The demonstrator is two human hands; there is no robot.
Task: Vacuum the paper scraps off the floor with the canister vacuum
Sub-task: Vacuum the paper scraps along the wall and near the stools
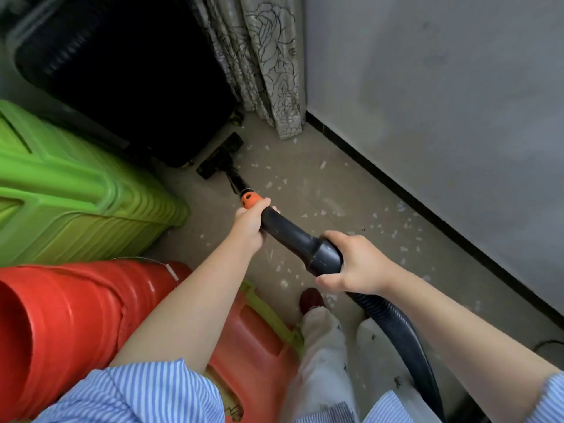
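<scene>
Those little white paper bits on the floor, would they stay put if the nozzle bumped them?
Probably not. The paper scraps look thin and tiny, so likely very light, apt to scatter or flutter. They lie flat and loose on the floor, so the vacuum head should lift them easily.

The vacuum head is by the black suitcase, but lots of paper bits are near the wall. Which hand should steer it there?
Probably the left hand: it grips the wand nearest the vacuum head.

green bin (76, 190) | red bucket (61, 315) | blue-striped sleeve (137, 392) | floral curtain (268, 62)
</scene>
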